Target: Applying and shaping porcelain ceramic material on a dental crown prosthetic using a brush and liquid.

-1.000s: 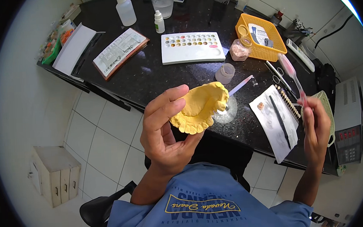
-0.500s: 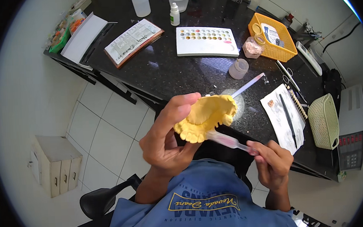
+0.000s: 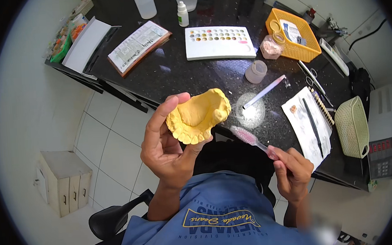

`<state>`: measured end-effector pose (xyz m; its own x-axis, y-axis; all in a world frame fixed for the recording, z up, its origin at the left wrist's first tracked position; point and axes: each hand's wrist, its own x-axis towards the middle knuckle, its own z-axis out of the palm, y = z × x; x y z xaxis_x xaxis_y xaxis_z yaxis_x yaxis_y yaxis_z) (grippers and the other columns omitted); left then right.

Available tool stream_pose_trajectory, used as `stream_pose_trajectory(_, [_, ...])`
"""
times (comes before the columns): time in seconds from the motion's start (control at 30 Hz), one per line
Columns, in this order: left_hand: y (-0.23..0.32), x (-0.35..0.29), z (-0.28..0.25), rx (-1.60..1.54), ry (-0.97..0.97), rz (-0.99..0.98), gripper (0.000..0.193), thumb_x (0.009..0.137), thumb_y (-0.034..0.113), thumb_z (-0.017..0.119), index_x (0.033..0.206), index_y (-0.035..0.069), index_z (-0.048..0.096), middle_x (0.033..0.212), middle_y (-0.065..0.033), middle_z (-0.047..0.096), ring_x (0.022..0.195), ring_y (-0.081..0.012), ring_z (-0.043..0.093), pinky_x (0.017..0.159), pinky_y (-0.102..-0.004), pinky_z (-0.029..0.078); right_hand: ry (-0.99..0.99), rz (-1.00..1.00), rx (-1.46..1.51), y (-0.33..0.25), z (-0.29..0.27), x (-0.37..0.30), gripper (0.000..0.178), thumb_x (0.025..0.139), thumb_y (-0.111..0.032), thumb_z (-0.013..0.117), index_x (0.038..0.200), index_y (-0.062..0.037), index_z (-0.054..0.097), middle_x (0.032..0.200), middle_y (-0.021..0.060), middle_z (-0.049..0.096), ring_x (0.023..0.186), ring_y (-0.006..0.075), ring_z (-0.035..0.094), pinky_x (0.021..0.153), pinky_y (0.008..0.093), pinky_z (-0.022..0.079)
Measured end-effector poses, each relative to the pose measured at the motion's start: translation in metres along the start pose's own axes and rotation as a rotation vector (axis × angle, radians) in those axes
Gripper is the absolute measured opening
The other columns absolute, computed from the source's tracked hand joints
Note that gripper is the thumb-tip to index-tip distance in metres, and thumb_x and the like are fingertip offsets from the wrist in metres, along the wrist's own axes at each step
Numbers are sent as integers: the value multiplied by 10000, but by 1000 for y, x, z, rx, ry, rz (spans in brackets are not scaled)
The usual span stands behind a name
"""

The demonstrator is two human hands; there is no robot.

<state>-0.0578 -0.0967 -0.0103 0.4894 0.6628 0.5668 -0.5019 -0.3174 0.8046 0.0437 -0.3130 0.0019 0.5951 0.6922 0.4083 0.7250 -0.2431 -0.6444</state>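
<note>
A yellow dental cast (image 3: 195, 115) with a row of teeth along its near edge is held up in my left hand (image 3: 168, 146), thumb below and fingers at its left side. My right hand (image 3: 293, 170) pinches the handle of a pink, clear-handled toothbrush (image 3: 246, 136). The brush head points up and left, apart from the cast. Beyond the brush, white powder (image 3: 250, 112) lies in a patch on the dark countertop (image 3: 176, 85), near a pale stick with a dark tip (image 3: 264, 92).
A small translucent cup (image 3: 256, 71), a white palette (image 3: 220, 42) of coloured dots and a dropper bottle (image 3: 182, 14) stand farther back. To the right are a yellow basket (image 3: 306, 50), scissors (image 3: 312, 77), a paper with a black tool (image 3: 312, 126) and a pale green basket (image 3: 352, 128).
The toothbrush has come away from the cast's teeth. My left hand has moved the cast left and slightly up, and the view has shifted a little.
</note>
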Motion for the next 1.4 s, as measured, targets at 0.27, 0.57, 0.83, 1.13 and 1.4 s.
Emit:
stream_pose_trajectory(0.27, [-2,-3,-1,-6,311,-125,696,702,102,772,1271,-73,413,1219,-192,534,1111,-235,549,946,-326,472,-55,-25,141,-7,23,1,292,790,-37,662,1081,-39,655,636,44,552,443,124,476,400,264,384])
stream_pose_trajectory(0.57, [0,-3,11,-353,151,-299,616,855,119,566,1373,-35,270,1382,-253,351,1246,-352,433,962,-409,473,291,213,-529,26,-78,67,114,823,-26,604,925,22,621,815,112,554,681,172,557,603,278,449])
stream_pose_trajectory(0.83, [-2,-6,27,-601,127,-566,573,842,78,599,1328,-32,317,1271,-246,469,1122,-319,549,879,-428,530,123,280,-713,68,-63,77,145,834,-44,601,968,7,619,857,119,577,716,242,615,649,334,487])
stream_pose_trajectory(1.13, [-1,0,25,-563,111,-533,624,935,232,490,1419,12,164,1300,-272,422,1063,-273,573,760,-357,582,17,-23,-507,16,-54,121,123,782,-51,686,903,-42,671,724,57,594,615,123,592,541,260,465])
stream_pose_trajectory(1.4, [-3,-5,22,-495,45,-550,698,820,60,585,1412,1,218,1303,-262,434,1046,-210,576,867,-327,515,-241,-302,-412,12,-2,175,255,752,-93,704,1003,-77,663,751,54,597,676,167,615,562,282,484])
